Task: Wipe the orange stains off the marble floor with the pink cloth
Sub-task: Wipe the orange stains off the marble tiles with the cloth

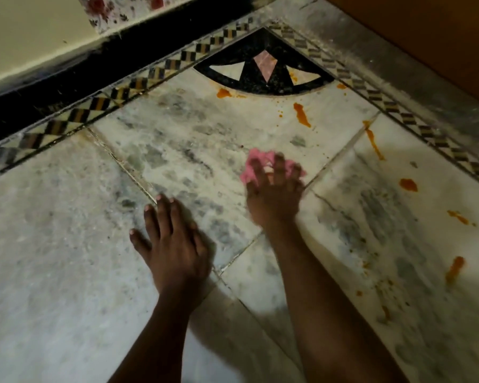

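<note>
My right hand (pixel 274 192) presses a crumpled pink cloth (pixel 256 163) flat against the white marble floor (pixel 67 244), fingers spread over it. My left hand (pixel 172 241) lies palm down on the floor, to the left of the right hand and nearer to me, fingers apart and holding nothing. Orange stains lie beyond and to the right of the cloth: a blob (pixel 223 93) by the black inlay, a streak (pixel 302 114), a long thin streak (pixel 374 140), a spot (pixel 408 185), and smaller marks (pixel 455 268) at the right.
A black fan-shaped inlay (pixel 260 76) with a pink diamond fills the far corner. Checkered border strips (pixel 138 84) run along two sides. A cream wall with a black skirting (pixel 39 87) stands at the left, and a brown wooden surface (pixel 426 37) at the upper right.
</note>
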Tool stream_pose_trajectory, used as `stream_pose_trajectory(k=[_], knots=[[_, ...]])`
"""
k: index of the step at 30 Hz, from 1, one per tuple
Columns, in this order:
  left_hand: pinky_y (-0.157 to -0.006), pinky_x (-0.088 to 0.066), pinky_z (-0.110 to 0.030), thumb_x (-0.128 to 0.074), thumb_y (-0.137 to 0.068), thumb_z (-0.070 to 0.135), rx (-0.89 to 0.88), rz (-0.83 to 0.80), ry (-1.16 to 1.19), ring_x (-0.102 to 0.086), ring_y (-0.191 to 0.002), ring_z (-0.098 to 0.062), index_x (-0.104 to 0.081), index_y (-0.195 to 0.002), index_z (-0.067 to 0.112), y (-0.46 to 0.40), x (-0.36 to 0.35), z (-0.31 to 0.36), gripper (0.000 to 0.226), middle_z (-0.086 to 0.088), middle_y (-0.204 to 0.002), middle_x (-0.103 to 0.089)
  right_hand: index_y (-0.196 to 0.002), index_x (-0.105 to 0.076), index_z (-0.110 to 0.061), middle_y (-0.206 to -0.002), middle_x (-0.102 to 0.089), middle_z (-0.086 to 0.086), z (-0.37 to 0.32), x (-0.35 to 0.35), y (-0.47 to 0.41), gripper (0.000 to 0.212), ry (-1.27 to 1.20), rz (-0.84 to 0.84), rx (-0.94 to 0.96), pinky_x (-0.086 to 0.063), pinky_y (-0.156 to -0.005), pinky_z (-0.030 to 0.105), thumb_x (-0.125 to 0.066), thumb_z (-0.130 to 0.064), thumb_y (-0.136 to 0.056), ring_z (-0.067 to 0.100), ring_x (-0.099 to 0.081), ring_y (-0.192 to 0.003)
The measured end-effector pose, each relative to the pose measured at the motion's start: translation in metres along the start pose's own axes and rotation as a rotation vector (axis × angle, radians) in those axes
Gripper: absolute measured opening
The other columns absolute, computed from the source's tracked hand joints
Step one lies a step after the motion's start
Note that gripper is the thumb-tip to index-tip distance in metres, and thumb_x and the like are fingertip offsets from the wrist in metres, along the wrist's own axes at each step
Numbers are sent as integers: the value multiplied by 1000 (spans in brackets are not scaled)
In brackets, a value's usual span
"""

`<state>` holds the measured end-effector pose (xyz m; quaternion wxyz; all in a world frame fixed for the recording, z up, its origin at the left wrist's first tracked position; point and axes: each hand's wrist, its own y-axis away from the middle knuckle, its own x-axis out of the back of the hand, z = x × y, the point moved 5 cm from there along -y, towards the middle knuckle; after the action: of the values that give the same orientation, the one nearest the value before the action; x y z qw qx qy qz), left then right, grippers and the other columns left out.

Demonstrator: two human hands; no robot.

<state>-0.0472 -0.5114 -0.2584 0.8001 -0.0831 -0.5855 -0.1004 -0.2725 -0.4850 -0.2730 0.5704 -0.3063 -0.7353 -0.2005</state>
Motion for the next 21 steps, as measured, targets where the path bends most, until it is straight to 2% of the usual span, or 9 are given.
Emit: stream_pose_trajectory(k=[3, 6, 8, 11, 13, 15, 18, 19, 21], knots=[[-124, -12, -68, -32, -97, 41, 9, -12, 2, -17, -161, -35, -31, -162, 12, 1, 1, 1, 72, -11, -174, -23, -157, -36, -55, -177, -17, -3, -8, 13, 98, 59, 13, -40, 160, -23, -126, 58, -43, -52, -98, 38, -12, -163], [-123, -12, -70, -37, -96, 39, 16, -21, 10, -17, -161, -36, -33, -162, 13, -1, 0, 1, 71, -10, -175, -22, -158, -37, -51, -175, -22, -3, 29, 36, 185, 57, -26, 48, 112, -31, -124, 55, -48, -49, -102, 34, -21, -162], [-123, -11, -70, -36, -96, 40, 23, -34, 5, -16, -161, -36, -32, -162, 13, -1, -2, 1, 71, -10, -175, -21, -158, -37, -51, -175, -25, 0, 63, 37, 174, 56, 19, 56, -52, -31, -123, 58, -43, -54, -103, 38, -26, -160], [-123, -11, -69, -34, -97, 41, 18, -35, -3, -16, -161, -35, -32, -162, 13, -1, -3, 1, 71, -10, -175, -22, -159, -35, -52, -174, -27, 4, 74, 25, 108, 58, 44, 83, -291, -20, -127, 61, -33, -62, -101, 44, -21, -159], [-123, -10, -69, -33, -96, 41, 14, -31, -2, -16, -161, -35, -32, -162, 13, -1, -3, 1, 71, -10, -175, -22, -159, -35, -51, -175, -24, 7, 64, 16, 72, 61, 4, 83, -338, -14, -127, 65, -32, -63, -98, 48, -15, -159], [-124, -10, -70, -33, -96, 41, 13, -33, 3, -15, -161, -35, -32, -162, 13, 0, -3, 0, 72, -10, -175, -22, -159, -31, -52, -176, -18, 5, 49, 10, 64, 62, -8, 47, -275, -12, -128, 65, -34, -60, -97, 48, -9, -161], [-124, -9, -70, -30, -93, 44, 10, -37, 2, -15, -161, -35, -32, -162, 13, -1, -3, 1, 75, -10, -175, -21, -161, -23, -55, -178, -10, -1, 29, 20, 115, 60, 51, 3, 29, -15, -129, 57, -35, -56, -102, 39, -4, -163], [-124, -9, -70, -29, -93, 44, 14, -35, 2, -15, -161, -35, -33, -162, 12, 0, -3, 1, 76, -10, -175, -21, -162, -19, -55, -178, -8, -2, 33, 26, 143, 60, 51, -20, 107, -17, -129, 53, -35, -56, -104, 35, -3, -164], [-124, -8, -70, -30, -93, 43, 16, -31, 2, -14, -162, -34, -33, -162, 12, -1, -2, 2, 76, -10, -175, -21, -163, -19, -52, -178, -10, -1, 63, 38, 185, 62, 60, -15, 136, -22, -127, 49, -36, -56, -104, 31, -7, -164]])
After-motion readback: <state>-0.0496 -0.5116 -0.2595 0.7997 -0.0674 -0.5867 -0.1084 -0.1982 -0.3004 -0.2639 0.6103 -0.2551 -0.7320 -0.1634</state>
